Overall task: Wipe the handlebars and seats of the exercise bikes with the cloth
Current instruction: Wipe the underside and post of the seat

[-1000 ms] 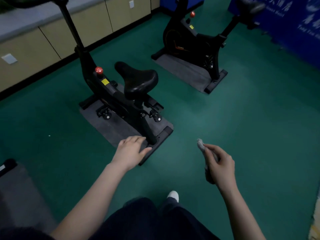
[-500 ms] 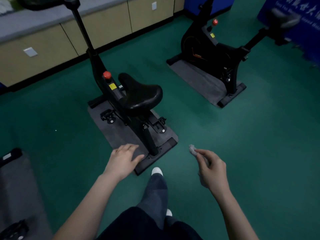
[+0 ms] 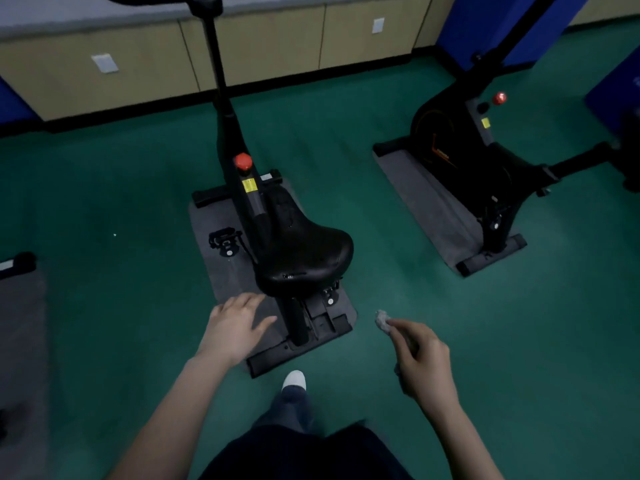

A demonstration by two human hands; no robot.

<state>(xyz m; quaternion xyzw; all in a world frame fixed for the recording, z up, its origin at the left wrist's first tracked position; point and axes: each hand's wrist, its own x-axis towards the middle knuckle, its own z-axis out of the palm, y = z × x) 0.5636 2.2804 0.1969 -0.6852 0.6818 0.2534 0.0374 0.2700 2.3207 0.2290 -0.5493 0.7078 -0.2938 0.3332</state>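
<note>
A black exercise bike (image 3: 242, 174) stands straight ahead on a grey mat, its black seat (image 3: 304, 251) nearest me and its handlebar stem running up out of the top edge. My left hand (image 3: 235, 327) hovers open, palm down, just below and left of the seat without touching it. My right hand (image 3: 420, 358) holds a small grey cloth (image 3: 382, 319) to the right of the bike's rear foot, with a tuft of the cloth poking out past the fingertips. A second black bike (image 3: 485, 168) stands at the right; its seat is a dark blur at the right edge.
Green floor surrounds the bikes. Beige wall cabinets (image 3: 263, 50) with a dark base strip run along the back. A blue panel (image 3: 485, 26) stands at the back right. Another grey mat (image 3: 20, 341) lies at the left edge. My white shoe (image 3: 294, 379) is just behind the near bike's rear foot.
I have stepped closer and turned left, so the near bike now sits centred with its seat just above my left hand. Both hands keep their pose; the cloth stays in the right.
</note>
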